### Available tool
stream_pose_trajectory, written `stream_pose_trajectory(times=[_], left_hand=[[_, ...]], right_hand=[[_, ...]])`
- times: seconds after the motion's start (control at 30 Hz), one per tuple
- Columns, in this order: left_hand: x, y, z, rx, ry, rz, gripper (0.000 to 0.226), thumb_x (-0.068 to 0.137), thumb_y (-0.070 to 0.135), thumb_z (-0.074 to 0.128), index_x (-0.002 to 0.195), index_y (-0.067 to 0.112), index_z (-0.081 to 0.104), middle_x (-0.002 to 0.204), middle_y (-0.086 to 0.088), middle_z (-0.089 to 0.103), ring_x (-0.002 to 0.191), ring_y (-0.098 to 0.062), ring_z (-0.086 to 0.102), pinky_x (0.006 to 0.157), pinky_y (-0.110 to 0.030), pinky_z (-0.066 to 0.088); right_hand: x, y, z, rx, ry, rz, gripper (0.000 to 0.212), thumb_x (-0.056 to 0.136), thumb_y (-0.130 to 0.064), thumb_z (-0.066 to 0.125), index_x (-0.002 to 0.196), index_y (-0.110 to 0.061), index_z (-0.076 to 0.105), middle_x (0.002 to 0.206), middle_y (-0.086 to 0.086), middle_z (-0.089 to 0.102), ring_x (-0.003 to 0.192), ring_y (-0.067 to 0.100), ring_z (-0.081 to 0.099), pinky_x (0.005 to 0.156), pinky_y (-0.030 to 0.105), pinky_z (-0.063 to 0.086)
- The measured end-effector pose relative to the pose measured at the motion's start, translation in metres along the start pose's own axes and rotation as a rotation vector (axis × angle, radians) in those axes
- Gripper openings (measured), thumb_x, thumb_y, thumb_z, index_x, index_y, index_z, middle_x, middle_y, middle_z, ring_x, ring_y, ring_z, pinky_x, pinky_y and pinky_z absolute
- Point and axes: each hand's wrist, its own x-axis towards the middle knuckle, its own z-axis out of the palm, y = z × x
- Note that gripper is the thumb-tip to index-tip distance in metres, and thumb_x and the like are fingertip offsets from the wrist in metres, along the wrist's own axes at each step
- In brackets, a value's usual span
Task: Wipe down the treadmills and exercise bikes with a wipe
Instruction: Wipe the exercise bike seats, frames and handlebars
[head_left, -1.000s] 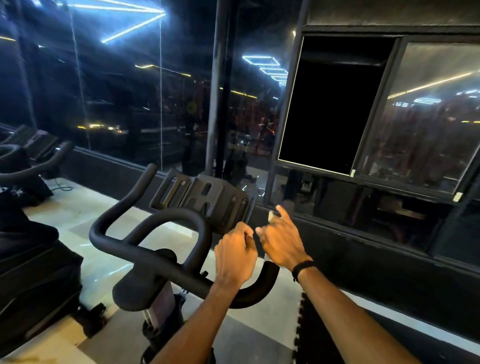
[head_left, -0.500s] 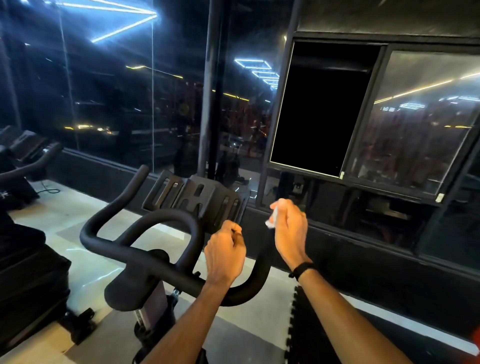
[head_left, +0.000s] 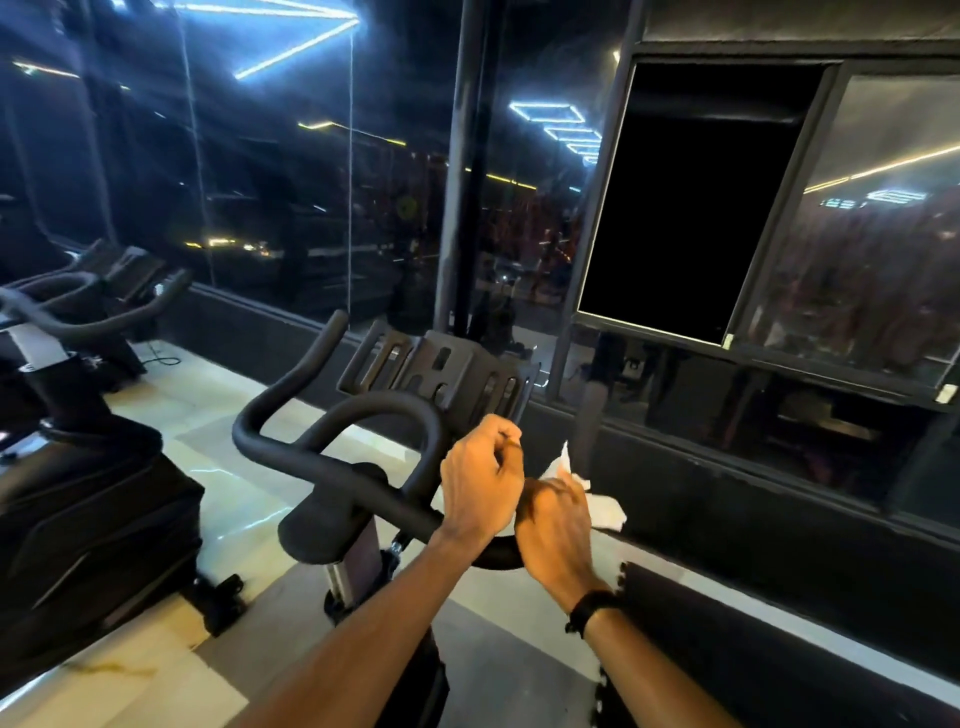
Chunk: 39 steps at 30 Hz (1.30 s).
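White wipe (head_left: 597, 506) is sitting at the right end of the handlebar (head_left: 332, 467) of the exercise bike (head_left: 358, 519), crumpled, partly sticking out beyond the fingers of the right hand (head_left: 558, 525). Right hand is gripping the wipe with fingers curled, pressing down by the bar end; exact contact with the bar is hidden. Left hand (head_left: 480, 491) is touching the right one, just left of it on the handlebar, fingers curled in a loose fist over the bar; cannot tell if it is really clamping the bar. Black wristband (head_left: 589, 610) is sitting on the right wrist. Black slotted tray (head_left: 441, 371) is standing just beyond the handlebar, tilted up. Second bike (head_left: 78, 415) is standing well left of the handlebar. Dark glass wall (head_left: 311, 182) is running behind the handlebar, reflecting ceiling lights. Black floor mat (head_left: 675, 623) is lying right of and below the handlebar.
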Motion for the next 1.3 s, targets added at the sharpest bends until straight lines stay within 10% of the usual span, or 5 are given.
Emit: stream_pose_trajectory(times=[0.3,0.5,0.7,1.13,1.3], left_hand=[[0.005,-0.039,-0.103,0.059,0.272,-0.150,0.018,0.095,0.006,0.057,0.092,0.024,0.059,0.071,0.012,0.061,0.071,-0.005,0.060,0.061,-0.014,0.041],[0.003,-0.067,-0.145,0.170,0.341,-0.263,0.014,0.101,0.015,0.047,0.095,0.026,0.052,0.077,0.007,0.063,0.066,-0.005,0.056,0.059,-0.022,0.036],[0.002,-0.080,-0.138,0.206,0.214,-0.159,0.012,0.100,0.016,0.049,0.093,0.023,0.056,0.071,0.012,0.057,0.067,-0.002,0.057,0.058,-0.015,0.037],[0.048,-0.094,-0.122,0.417,-0.076,-0.256,0.036,0.102,0.035,0.044,0.074,0.018,0.059,0.069,0.001,0.063,0.068,-0.020,0.062,0.072,-0.044,0.053],[0.049,-0.094,-0.116,0.487,-0.141,-0.333,0.032,0.097,0.030,0.056,0.065,0.024,0.054,0.064,0.008,0.055,0.063,-0.010,0.057,0.065,-0.029,0.044]], right_hand=[[0.043,-0.104,0.025,0.965,0.283,0.439,0.037,0.108,-0.025,0.039,0.104,-0.011,0.072,0.103,0.007,0.071,0.095,0.021,0.066,0.083,0.029,0.056],[0.033,-0.099,0.063,-0.299,-0.347,-0.440,0.049,0.106,-0.025,0.019,0.110,-0.016,0.066,0.117,0.009,0.067,0.126,0.030,0.050,0.123,0.052,0.013],[0.034,-0.095,0.060,-0.419,-0.372,-0.450,0.084,0.096,-0.067,0.001,0.105,-0.012,0.065,0.097,0.006,0.069,0.109,0.021,0.054,0.124,0.048,0.010],[0.093,-0.052,0.068,-0.141,-0.288,-0.614,0.052,0.104,-0.038,0.026,0.072,-0.018,0.062,0.071,-0.004,0.059,0.079,0.013,0.051,0.114,0.038,0.026],[0.109,-0.043,0.074,-0.050,-0.274,-0.544,0.038,0.100,-0.029,0.035,0.078,-0.019,0.063,0.099,-0.003,0.062,0.118,0.014,0.049,0.123,0.044,0.005]])
